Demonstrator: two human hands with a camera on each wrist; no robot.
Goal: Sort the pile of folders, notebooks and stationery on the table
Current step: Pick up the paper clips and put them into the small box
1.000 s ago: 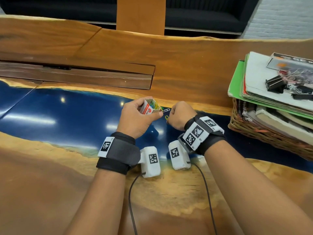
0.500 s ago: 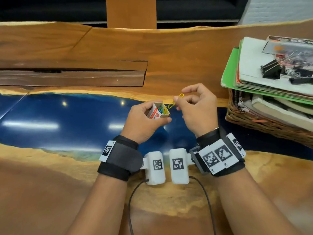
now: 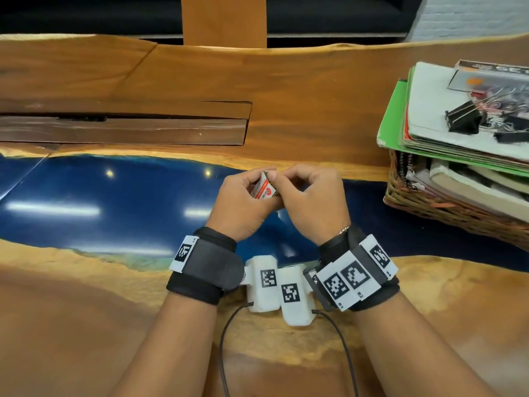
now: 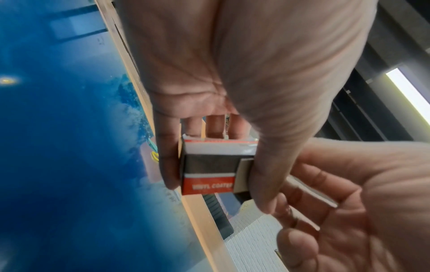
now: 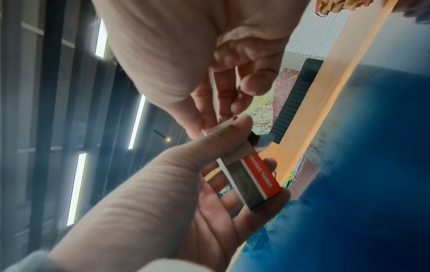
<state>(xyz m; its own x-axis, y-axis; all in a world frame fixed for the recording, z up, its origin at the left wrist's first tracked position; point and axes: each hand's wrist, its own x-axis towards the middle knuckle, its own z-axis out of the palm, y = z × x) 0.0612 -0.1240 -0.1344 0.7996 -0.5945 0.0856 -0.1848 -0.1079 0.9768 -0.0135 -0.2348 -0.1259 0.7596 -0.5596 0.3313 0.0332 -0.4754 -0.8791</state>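
My left hand point(image 3: 243, 204) grips the paper clip box point(image 3: 262, 190); right hand point(image 3: 312, 202) pinches its flap, so I'd tuck it gently without crushing the card.

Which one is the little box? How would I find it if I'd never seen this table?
Find the blue river strip in the wooden table. Above it, two hands meet; the left hand grips the little box. Its red-and-white card sets it apart from the black clips on the folders.
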